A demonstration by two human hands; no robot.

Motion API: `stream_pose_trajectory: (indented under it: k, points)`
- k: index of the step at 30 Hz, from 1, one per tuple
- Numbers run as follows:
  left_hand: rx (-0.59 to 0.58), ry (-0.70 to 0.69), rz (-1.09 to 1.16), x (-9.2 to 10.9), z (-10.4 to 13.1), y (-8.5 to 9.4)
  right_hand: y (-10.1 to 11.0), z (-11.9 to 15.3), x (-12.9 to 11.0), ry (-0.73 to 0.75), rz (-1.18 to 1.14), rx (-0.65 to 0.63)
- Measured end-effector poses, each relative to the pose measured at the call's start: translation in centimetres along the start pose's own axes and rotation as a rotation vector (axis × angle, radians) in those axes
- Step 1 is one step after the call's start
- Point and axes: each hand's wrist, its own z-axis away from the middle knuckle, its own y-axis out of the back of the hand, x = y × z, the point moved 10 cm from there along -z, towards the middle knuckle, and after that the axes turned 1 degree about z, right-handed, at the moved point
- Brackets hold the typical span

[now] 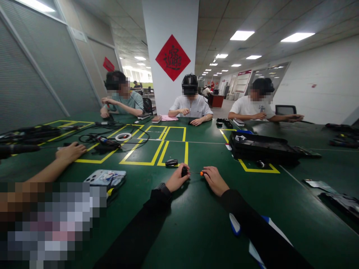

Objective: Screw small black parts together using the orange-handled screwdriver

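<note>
Above the green table, my left hand (178,178) is closed around a small black part (184,171), whose kind I cannot make out. My right hand (214,181) grips a screwdriver (201,173) by its handle, of which an orange bit shows. Its thin shaft points left and reaches up to the black part; whether the tip sits in it is too small to tell. Just beyond my left hand lies a short black cylinder (171,163). The fingers of my right hand hide most of the screwdriver's handle.
Yellow tape boxes mark the green table (179,231). A blue-and-white item (235,224) lies by my right forearm. At left are a phone (108,177), cables (103,144), a white tape ring (123,137) and another person's hand (71,152). Black casings (260,145) stand right. Several people sit opposite.
</note>
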Motion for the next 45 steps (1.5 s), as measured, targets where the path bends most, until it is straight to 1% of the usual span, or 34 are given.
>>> stream_pose_trajectory:
  k: [3, 7, 9, 12, 15, 18, 24, 27, 32, 34, 37, 39, 42, 43, 45]
  points:
    - [0.008, 0.009, -0.009, 0.0, 0.0, 0.0, 0.2, 0.1, -0.1, 0.001, -0.014, 0.01]
    - [-0.001, -0.021, -0.03, 0.4, 0.0, -0.1, 0.5, 0.2, 0.5, -0.066, -0.072, 0.045]
    - [-0.002, -0.029, -0.04, 0.4, 0.0, -0.1, 0.2, 0.2, 0.5, -0.075, -0.078, 0.013]
    - [0.022, -0.02, -0.07, 0.2, 0.0, 0.2, -0.2, 0.1, -0.2, -0.042, -0.053, -0.046]
    - [0.063, -0.007, -0.103, -0.2, -0.2, 0.6, -0.3, 0.0, -0.7, -0.004, -0.025, -0.066]
    - [0.081, -0.003, -0.117, -0.3, -0.3, 0.9, -0.3, -0.1, -0.7, 0.002, -0.046, -0.071]
    - [0.044, -0.03, -0.168, 0.8, -0.3, 0.5, 0.0, 0.1, 0.7, -0.109, -0.147, -0.018]
    - [0.056, -0.019, -0.176, 0.8, -0.3, 0.7, 0.0, 0.0, 0.2, -0.077, -0.145, -0.05]
    - [0.063, 0.007, -0.127, 0.2, -0.4, 0.8, -0.4, -0.1, -0.7, 0.007, -0.05, -0.111]
    - [0.063, 0.015, -0.112, 0.0, -0.4, 0.8, -0.7, -0.1, -0.5, -0.005, -0.041, -0.119]
    - [0.061, 0.017, -0.116, -0.1, -0.4, 0.8, -0.7, -0.1, 0.8, -0.084, -0.068, -0.075]
    - [0.065, 0.013, -0.129, -0.1, -0.4, 0.9, -1.0, -0.3, 1.3, -0.113, -0.086, -0.087]
    - [0.079, 0.006, -0.137, -0.2, -0.4, 1.0, -1.6, -0.6, 0.9, -0.069, -0.083, -0.161]
    - [0.083, 0.007, -0.138, -0.2, -0.4, 1.0, -1.7, -0.6, 0.6, -0.049, -0.078, -0.171]
    - [0.088, 0.012, -0.143, -0.3, -0.4, 1.1, -1.5, -0.6, 0.4, -0.039, -0.072, -0.146]
